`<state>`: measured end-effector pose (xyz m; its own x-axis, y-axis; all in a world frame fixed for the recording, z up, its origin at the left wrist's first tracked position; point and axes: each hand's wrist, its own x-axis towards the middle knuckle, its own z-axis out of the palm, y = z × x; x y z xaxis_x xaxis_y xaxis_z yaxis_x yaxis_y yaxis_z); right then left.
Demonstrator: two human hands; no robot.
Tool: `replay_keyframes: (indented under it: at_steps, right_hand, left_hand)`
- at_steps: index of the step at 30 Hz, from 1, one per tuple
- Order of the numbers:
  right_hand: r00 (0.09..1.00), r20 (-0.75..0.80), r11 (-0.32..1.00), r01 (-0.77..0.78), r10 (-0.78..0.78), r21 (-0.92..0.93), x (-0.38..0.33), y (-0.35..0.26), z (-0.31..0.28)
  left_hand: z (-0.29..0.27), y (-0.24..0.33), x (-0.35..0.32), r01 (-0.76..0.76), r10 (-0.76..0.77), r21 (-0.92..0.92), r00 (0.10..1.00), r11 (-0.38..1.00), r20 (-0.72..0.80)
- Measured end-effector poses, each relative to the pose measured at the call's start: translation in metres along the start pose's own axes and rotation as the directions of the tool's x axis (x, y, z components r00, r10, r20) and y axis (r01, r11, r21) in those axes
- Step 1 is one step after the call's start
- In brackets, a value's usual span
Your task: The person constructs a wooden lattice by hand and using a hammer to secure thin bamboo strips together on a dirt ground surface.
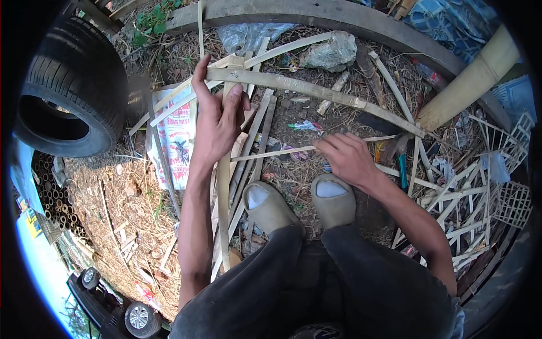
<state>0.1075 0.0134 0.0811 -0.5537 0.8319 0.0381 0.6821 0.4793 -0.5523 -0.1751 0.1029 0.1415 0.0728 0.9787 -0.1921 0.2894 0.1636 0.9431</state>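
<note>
My left hand (219, 124) is closed around a long upright bamboo slat (224, 198), its thumb pressed near where a wider bamboo strip (305, 87) crosses the top. That strip slants to the right, its far end by a thick bamboo pole (474, 82). My right hand (350, 159) pinches a thin bamboo strip (274, 152), which lies roughly level and reaches the upright slat on the left. Its fingertips are partly hidden by the hand's back. More split bamboo slats (262, 124) lie under and beside the left hand.
A tyre (107, 85) stands at the upper left, near a printed sack (178, 138). A rock (333, 52) lies at the far side. Loose bamboo strips (451, 209) pile up at right, beside a teal stick-like object (402, 171). My sandals (271, 209) rest on the littered ground.
</note>
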Motion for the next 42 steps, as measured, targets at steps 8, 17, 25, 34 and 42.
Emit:
replay_keyframes:
  at_steps: [8, 17, 25, 34, 42]
  right_hand:
    - [0.991, 0.065, 0.993, 0.113, -0.116, 0.043, 0.048, -0.008, 0.037]
    - [0.908, 0.245, 0.94, -0.334, 0.339, -0.062, 0.029, -0.106, -0.021]
    - [0.646, 0.033, 0.637, -0.758, 0.762, 0.138, -0.088, 0.006, -0.103]
    - [0.794, -0.239, 0.812, -0.583, 0.559, -0.036, -0.013, -0.008, 0.023]
    - [0.657, -0.364, 0.702, -0.712, 0.66, -0.011, -0.011, 0.0, 0.029]
  left_hand:
    - [-0.05, 0.012, 0.024, 0.041, -0.044, -0.029, 0.994, 0.999, -0.101]
    - [-0.023, -0.042, 0.027, 0.158, -0.161, -0.075, 0.986, 0.985, -0.041]
    - [0.028, -0.059, 0.016, 0.214, -0.217, -0.073, 0.975, 0.974, -0.038]
    - [0.043, -0.114, -0.026, 0.323, -0.366, -0.439, 0.93, 0.838, -0.014]
    - [0.034, -0.094, -0.049, 0.332, -0.322, -0.322, 0.943, 0.887, 0.085]
